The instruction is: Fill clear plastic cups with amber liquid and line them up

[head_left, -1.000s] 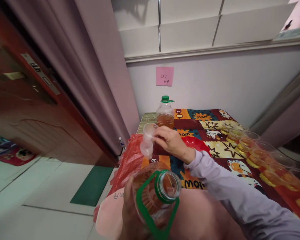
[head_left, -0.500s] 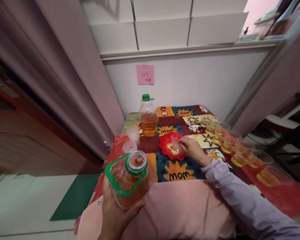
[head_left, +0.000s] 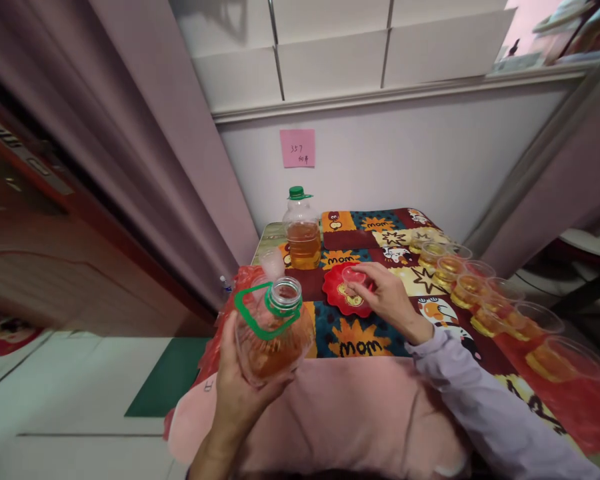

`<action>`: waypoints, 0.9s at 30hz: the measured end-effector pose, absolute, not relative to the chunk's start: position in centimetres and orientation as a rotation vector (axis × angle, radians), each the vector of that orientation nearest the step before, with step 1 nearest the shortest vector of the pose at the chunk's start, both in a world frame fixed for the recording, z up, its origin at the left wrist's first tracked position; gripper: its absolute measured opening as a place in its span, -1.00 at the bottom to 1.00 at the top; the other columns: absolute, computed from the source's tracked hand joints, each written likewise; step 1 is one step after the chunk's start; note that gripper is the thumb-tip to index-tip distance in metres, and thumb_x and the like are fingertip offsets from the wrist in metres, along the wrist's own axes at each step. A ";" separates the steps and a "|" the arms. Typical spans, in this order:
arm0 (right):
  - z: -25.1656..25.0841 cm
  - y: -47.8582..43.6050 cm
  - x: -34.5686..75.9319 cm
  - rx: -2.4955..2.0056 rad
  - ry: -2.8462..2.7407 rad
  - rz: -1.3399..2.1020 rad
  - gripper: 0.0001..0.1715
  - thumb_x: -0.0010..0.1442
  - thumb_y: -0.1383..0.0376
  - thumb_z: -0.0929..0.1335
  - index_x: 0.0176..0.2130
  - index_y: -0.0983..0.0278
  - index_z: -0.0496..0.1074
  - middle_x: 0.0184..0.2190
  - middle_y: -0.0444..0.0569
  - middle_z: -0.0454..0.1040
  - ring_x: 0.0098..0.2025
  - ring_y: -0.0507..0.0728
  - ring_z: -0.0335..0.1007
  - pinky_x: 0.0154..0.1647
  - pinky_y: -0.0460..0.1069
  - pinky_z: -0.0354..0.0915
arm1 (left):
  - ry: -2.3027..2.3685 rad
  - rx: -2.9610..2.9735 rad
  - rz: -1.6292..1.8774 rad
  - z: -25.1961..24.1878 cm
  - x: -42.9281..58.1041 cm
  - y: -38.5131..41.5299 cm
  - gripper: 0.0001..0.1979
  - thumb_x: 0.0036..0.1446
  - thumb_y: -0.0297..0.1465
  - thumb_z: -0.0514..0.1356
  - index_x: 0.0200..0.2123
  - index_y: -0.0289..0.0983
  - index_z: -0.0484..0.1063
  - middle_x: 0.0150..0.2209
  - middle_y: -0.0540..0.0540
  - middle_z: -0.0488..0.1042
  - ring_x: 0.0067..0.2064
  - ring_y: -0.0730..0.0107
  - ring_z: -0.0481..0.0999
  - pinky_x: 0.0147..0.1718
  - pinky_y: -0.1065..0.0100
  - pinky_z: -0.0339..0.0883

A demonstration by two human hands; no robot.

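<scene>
My left hand [head_left: 240,393] grips an open plastic jug [head_left: 275,333] of amber liquid with a green neck ring and handle, held upright over my lap. My right hand [head_left: 387,297] holds a small clear plastic cup [head_left: 355,275] over a red flower-shaped patch on the patterned tablecloth [head_left: 360,333]. A stack of clear empty cups [head_left: 271,265] stands just behind the jug. A second jug [head_left: 303,230] with a green cap, half full of amber liquid, stands at the far left of the table.
A row of several clear cups [head_left: 485,293] filled with amber liquid runs along the table's right side. A red plastic bag [head_left: 230,300] hangs off the left edge. A pink note [head_left: 297,147] sticks on the wall; a wooden door [head_left: 55,253] stands left.
My right hand took one cup from the stack at the left and carried it right to the red patch. The jug in my left hand tilted from lying toward me to upright.
</scene>
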State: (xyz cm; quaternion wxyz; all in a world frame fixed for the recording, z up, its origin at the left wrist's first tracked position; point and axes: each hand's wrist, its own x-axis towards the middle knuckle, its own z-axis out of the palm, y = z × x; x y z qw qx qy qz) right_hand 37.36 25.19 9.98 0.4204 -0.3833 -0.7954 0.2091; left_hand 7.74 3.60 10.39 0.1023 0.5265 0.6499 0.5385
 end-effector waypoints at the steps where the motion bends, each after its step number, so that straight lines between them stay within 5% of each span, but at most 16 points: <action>1: 11.1 24.5 36.8 -0.891 -1.962 0.668 -0.55 0.48 -0.01 0.49 0.19 0.18 0.68 0.12 0.18 0.73 0.01 0.30 0.72 0.08 0.21 0.64 | 1.888 1.541 1.586 10.4 7.7 3.8 0.42 -0.19 0.06 0.68 0.63 -0.10 0.07 0.57 -0.46 0.33 0.57 -0.50 0.35 0.47 -0.45 0.30; 4: 13.1 22.9 34.2 -0.603 -1.866 1.184 -0.14 0.33 -0.24 0.56 0.39 0.11 0.54 0.32 0.20 0.64 0.25 0.37 0.67 0.27 0.28 0.59 | 1.894 1.504 1.569 10.4 7.8 4.4 0.42 -0.14 0.10 0.66 0.64 -0.15 0.03 0.60 -0.54 0.24 0.61 -0.51 0.26 0.50 -0.49 0.20; 7: 12.4 22.0 30.8 -0.381 -1.741 1.567 0.32 0.06 -0.39 0.65 0.53 0.10 0.36 0.56 0.28 0.37 0.54 0.49 0.40 0.55 0.40 0.33 | 1.954 1.495 1.575 10.6 8.0 5.0 0.41 -0.14 0.13 0.65 0.63 -0.14 0.05 0.62 -0.53 0.22 0.62 -0.47 0.24 0.53 -0.47 0.15; 12: 8.9 20.5 26.5 -0.237 -1.560 1.830 0.69 -0.24 -0.41 0.73 0.58 0.15 0.21 0.58 0.32 0.32 0.62 0.53 0.25 0.63 0.39 0.21 | 1.931 1.503 1.515 10.9 8.5 6.0 0.46 -0.14 0.13 0.65 0.66 -0.11 -0.02 0.63 -0.49 0.22 0.63 -0.39 0.26 0.55 -0.42 0.13; 19: 9.1 20.5 27.7 -0.243 -1.437 1.803 0.48 -0.04 -0.49 0.63 0.57 0.05 0.24 0.53 0.22 0.41 0.56 0.51 0.36 0.54 0.39 0.35 | 2.006 1.669 1.382 11.2 9.5 6.8 0.45 -0.11 0.19 0.62 0.68 -0.09 -0.01 0.66 -0.48 0.16 0.65 -0.46 0.20 0.55 -0.47 0.13; 23: 10.2 21.5 29.1 -0.263 -1.467 1.880 0.17 0.05 -0.40 0.64 0.39 0.10 0.48 0.29 0.17 0.65 0.37 0.50 0.59 0.42 0.39 0.48 | 2.053 1.729 1.218 11.2 10.3 7.2 0.50 -0.12 0.19 0.63 0.70 -0.09 -0.08 0.67 -0.53 0.14 0.64 -0.50 0.21 0.52 -0.53 0.18; 27: 10.3 21.7 29.4 -0.344 -1.484 1.868 -0.03 0.10 -0.36 0.63 0.27 0.09 0.60 0.24 0.12 0.70 0.34 0.48 0.60 0.45 0.40 0.46 | 2.055 1.745 1.139 11.7 10.8 7.7 0.64 -0.21 0.26 0.63 0.72 -0.13 -0.17 0.69 -0.58 0.05 0.65 -0.56 0.17 0.51 -0.57 0.16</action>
